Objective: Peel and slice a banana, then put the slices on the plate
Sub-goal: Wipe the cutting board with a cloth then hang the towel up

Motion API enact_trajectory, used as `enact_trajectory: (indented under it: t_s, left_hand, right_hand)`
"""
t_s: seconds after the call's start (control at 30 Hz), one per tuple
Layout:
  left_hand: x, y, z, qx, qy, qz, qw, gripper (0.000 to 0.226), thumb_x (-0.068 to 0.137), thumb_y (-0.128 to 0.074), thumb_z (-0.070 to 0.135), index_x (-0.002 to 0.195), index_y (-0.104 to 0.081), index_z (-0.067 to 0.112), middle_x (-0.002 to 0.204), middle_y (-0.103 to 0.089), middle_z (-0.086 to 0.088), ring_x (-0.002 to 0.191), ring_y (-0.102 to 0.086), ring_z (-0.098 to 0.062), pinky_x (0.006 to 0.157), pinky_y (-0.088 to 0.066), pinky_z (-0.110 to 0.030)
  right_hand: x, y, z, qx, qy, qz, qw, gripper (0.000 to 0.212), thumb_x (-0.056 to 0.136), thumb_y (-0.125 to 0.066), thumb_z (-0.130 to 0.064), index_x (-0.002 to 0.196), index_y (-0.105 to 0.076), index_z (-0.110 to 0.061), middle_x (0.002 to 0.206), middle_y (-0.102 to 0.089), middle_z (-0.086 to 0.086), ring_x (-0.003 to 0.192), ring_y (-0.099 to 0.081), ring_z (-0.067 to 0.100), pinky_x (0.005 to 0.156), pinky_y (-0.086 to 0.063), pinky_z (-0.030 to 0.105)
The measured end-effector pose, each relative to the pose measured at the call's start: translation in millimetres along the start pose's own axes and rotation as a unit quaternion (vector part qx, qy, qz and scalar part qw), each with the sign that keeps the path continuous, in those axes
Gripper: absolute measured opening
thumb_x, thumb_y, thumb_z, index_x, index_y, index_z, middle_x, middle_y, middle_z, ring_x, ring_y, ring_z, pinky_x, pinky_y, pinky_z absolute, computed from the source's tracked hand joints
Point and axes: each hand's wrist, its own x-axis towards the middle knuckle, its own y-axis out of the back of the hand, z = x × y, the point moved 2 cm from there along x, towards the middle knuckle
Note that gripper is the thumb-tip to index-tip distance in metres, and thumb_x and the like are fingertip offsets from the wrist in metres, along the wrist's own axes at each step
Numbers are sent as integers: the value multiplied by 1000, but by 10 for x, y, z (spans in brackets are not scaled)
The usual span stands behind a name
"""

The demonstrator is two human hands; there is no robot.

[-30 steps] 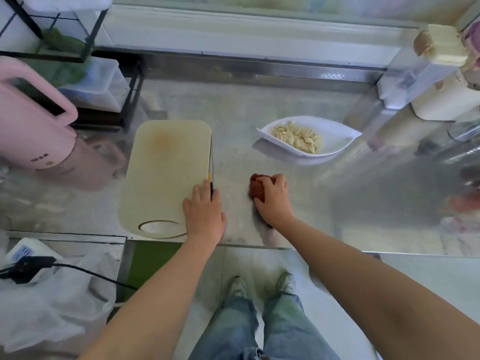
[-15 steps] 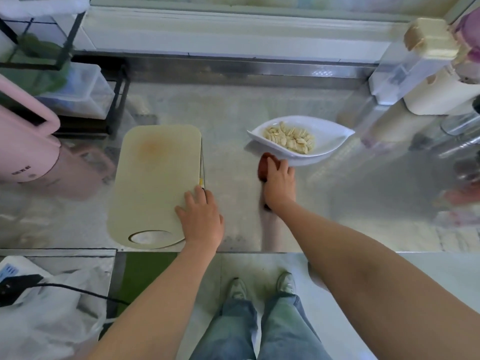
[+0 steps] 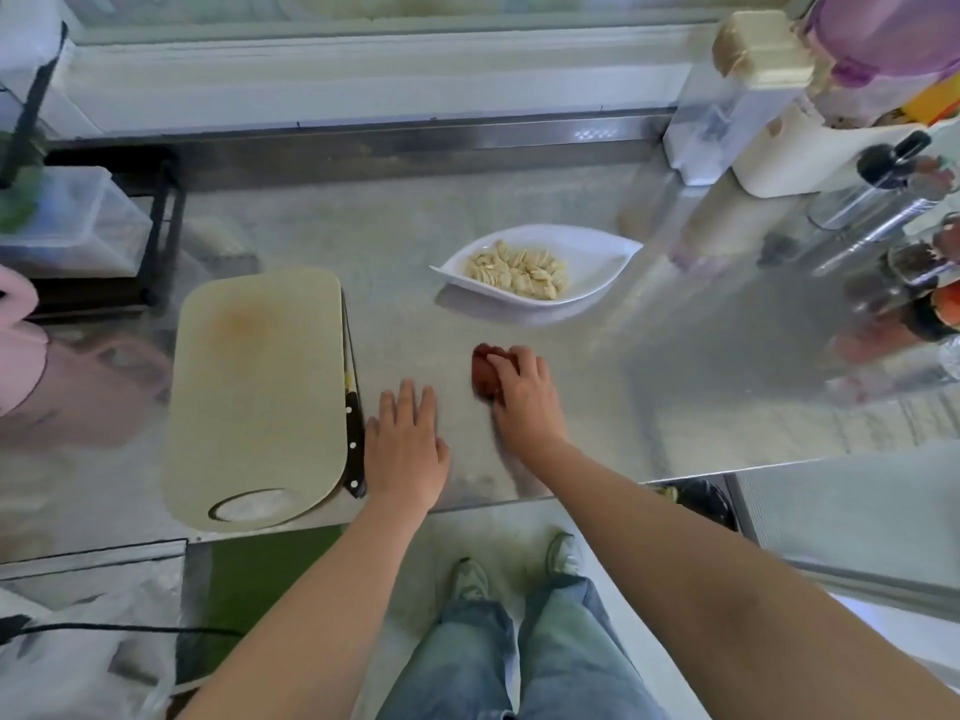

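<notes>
A white leaf-shaped plate [image 3: 597,262] holds a heap of pale banana slices [image 3: 517,270] at the middle of the steel counter. A beige cutting board [image 3: 260,392] lies bare at the left, and a black-handled knife [image 3: 353,433] rests along its right edge. My left hand [image 3: 405,449] lies flat on the counter just right of the knife handle, fingers apart, holding nothing. My right hand [image 3: 524,397] presses a dark red cloth [image 3: 485,374] on the counter in front of the plate.
A pink appliance [image 3: 18,340] stands at the far left beside a black rack with clear boxes [image 3: 67,226]. Jars, bottles and containers [image 3: 779,96] crowd the right side and back right. The counter's front edge [image 3: 493,504] runs just under my wrists.
My left hand slid off the cutting board's corner onto the counter right of the knife. My right hand pushed the red cloth toward the plate, then drew it back toward me.
</notes>
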Motion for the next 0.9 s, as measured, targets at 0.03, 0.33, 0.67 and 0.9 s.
enact_trajectory:
  t_s: [0.03, 0.33, 0.67, 0.9]
  left_hand:
    - [-1, -24, 20, 3, 4, -5, 1000, 66, 96, -40, 38, 151, -11, 16, 159, -8, -12, 144, -11, -34, 114, -25, -46]
    - [60, 57, 429, 1, 48, 9, 999, 65, 96, -41, 37, 149, -17, 8, 158, -7, -14, 143, -13, -38, 112, -25, -52]
    - [66, -89, 1036, 36, -9, -35, 999, 62, 99, -29, 38, 152, -7, 13, 159, -2, -10, 144, -6, -36, 112, -23, -53]
    - [24, -62, 1470, -4, -41, -6, 999, 61, 99, -36, 33, 151, -14, 9, 159, -8, -13, 143, -10, -37, 113, -22, -53]
  right_hand:
    - [-47, 83, 198, -15, -37, 22, 999, 52, 80, -56, -3, 132, -51, -7, 127, -46, 18, 106, -44, 37, 89, -44, 48]
    - [-182, 662, 1041, 13, -207, 114, 972, 59, 81, -49, 1, 137, -43, -15, 125, -39, 19, 111, -38, 38, 95, -41, 45]
    - [-878, 811, 1732, -12, -191, 86, 978, 54, 76, -55, 3, 125, -59, -18, 123, -46, 18, 99, -44, 38, 84, -47, 49]
    - [-867, 944, 1733, 41, -130, 87, 987, 59, 72, -54, 7, 128, -58, -14, 123, -45, 21, 104, -43, 40, 92, -44, 47]
